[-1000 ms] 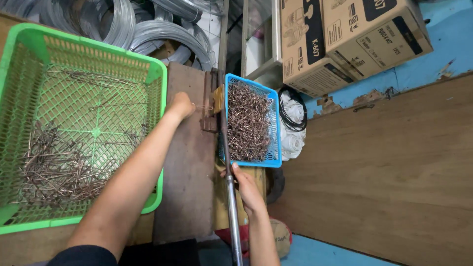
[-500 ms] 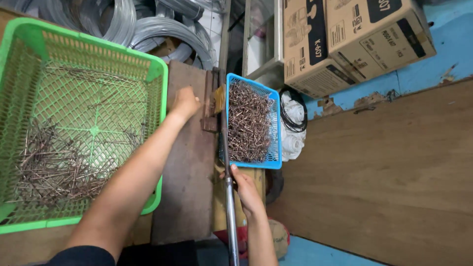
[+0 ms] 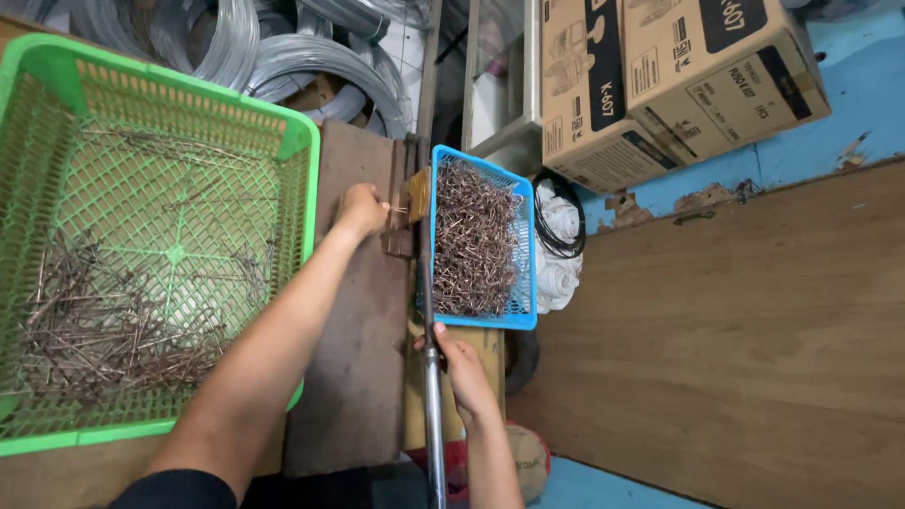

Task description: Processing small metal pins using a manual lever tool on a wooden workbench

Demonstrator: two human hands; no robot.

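Note:
My left hand (image 3: pixel 361 209) reaches forward over a dark wooden board (image 3: pixel 353 368) and pinches a short piece of wire at a small metal fixture (image 3: pixel 401 212) mounted at the board's far end. My right hand (image 3: pixel 459 361) grips a long metal lever bar (image 3: pixel 431 377) that runs from that fixture back toward me. A blue basket (image 3: pixel 520 283) full of bent brown wire pieces sits just right of the fixture. A large green basket (image 3: pixel 292 141) on the left holds a loose pile of straight brown wire lengths.
Coils of grey wire (image 3: pixel 283 57) lie behind the green basket. Two cardboard boxes (image 3: pixel 660 75) stand at the back right. A white bundle with black cable (image 3: pixel 558 245) lies beside the blue basket. A wooden panel (image 3: pixel 735 349) fills the right side.
My right hand has slid a little along the lever bar. My left hand stays at the fixture, shifted slightly nearer to me.

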